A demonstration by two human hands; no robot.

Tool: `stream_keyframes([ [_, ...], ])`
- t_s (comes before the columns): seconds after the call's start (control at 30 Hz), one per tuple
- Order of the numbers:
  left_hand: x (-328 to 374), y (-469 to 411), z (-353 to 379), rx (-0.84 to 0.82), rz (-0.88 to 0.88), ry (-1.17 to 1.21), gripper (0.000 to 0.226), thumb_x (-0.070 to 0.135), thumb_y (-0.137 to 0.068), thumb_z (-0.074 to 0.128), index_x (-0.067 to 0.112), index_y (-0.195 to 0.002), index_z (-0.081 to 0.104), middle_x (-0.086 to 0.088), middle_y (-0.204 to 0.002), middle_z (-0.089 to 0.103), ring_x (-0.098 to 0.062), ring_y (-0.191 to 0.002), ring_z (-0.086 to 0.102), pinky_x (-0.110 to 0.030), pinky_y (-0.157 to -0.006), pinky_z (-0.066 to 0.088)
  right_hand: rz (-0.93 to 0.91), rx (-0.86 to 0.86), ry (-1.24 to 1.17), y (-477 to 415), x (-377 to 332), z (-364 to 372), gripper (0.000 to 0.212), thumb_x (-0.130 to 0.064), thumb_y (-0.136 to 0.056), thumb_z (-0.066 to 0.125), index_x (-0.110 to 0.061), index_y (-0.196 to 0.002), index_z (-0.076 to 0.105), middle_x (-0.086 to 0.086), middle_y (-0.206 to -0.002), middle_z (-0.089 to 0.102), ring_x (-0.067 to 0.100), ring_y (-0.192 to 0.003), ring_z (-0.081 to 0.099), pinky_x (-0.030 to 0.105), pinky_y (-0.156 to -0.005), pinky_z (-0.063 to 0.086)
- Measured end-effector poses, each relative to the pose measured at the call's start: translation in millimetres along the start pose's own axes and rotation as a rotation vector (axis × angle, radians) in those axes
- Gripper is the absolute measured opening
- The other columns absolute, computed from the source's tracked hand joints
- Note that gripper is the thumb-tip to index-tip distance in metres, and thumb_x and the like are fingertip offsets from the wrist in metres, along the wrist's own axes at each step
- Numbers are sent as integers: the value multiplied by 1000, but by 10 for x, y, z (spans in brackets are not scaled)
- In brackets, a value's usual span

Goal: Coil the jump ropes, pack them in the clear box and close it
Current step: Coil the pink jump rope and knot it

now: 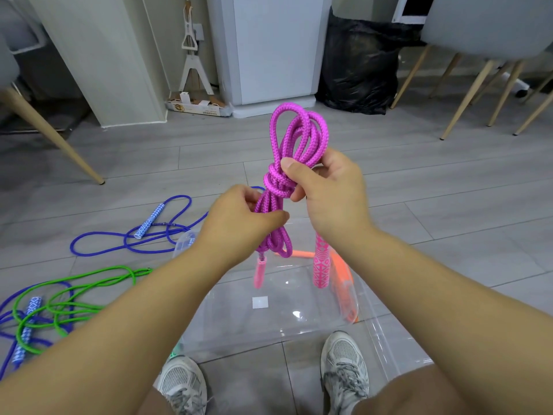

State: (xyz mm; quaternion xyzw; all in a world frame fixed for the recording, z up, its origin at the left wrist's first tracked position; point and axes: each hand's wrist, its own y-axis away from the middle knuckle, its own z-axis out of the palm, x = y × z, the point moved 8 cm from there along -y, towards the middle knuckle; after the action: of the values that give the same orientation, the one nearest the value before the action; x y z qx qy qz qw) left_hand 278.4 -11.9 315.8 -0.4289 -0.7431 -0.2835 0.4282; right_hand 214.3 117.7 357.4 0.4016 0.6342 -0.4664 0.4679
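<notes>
Head view: pink rope being tied off above the box

Both hands hold the pink rope (296, 136) in the air over the clear box (269, 319), none of it touching the floor. The left hand (242, 223) is closed round the lower strands, likely to keep the coils from slipping apart. The right hand (326, 187) pinches the bundle at the wrapped turns in its middle, thumb on top, which looks like cinching or tucking the wrap so the coil stays together. Loops stand up above the right hand; the two pink handles (321, 262) hang below, just over the box, so the bundle could drop straight in once secured.

The box sits on the floor (449, 205) near its close edge, just ahead of the person's shoes (344, 366), open, with an orange rope (344, 277) already curled inside. A clear panel beside it on the right may be the lid; I cannot be sure.

Toward the floor's left edge lie a blue rope (131, 238), uncoiled, and a green rope (74, 298) tangled with more blue cord, so much of the task seems left.

Grey plank-pattern flooring runs to a far edge with a white cabinet (269, 49) and a black bag (362, 64); chair legs (466, 97) stand at both sides.
</notes>
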Motion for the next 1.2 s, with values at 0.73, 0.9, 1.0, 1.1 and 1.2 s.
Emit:
stream_keyframes([
  [0.73, -47, -52, 131, -273, -37, 287, 13, 11, -77, 73, 7, -75, 62, -3, -55, 57, -17, -51, 53, -25, -55, 48, 32, -55, -19, -29, 48, -36, 9, -24, -85, 65, -17, -81, 61, -5, -44, 52, 5, -41, 47, 19, -49, 35],
  [0.9, -130, -113, 122, -178, -79, 376, 15, 8, -82, 67, 6, -69, 61, -5, -56, 61, -17, -47, 55, -28, -57, 48, 69, -140, 7, -50, 102, 13, 9, -23, -86, 65, -16, -84, 59, 1, -54, 56, 2, -38, 45, 13, -42, 33],
  [1.0, -206, -186, 27, -84, -113, 440, 21, 14, -83, 68, 9, -66, 56, 3, -47, 49, -10, -36, 39, -21, -46, 35, 162, -283, 14, -50, 233, 78, 20, -11, -84, 66, -14, -99, 53, 4, -66, 57, 9, -48, 49, 19, -45, 34],
  [1.1, -256, -233, -42, -36, -102, 426, 25, 23, -81, 71, 8, -73, 53, 4, -46, 38, -8, -34, 27, -18, -40, 24, 210, -400, 151, -16, 336, 70, 20, -2, -84, 63, -8, -101, 56, 7, -69, 58, 13, -47, 47, 22, -46, 41],
  [1.2, -283, -238, -108, 38, -58, 368, 35, 36, -69, 74, 10, -71, 51, 4, -46, 36, -11, -36, 27, -24, -46, 24, 219, -433, 335, 0, 387, -32, 15, -18, -86, 63, -7, -75, 63, 6, -66, 57, 13, -56, 48, 23, -53, 44],
])
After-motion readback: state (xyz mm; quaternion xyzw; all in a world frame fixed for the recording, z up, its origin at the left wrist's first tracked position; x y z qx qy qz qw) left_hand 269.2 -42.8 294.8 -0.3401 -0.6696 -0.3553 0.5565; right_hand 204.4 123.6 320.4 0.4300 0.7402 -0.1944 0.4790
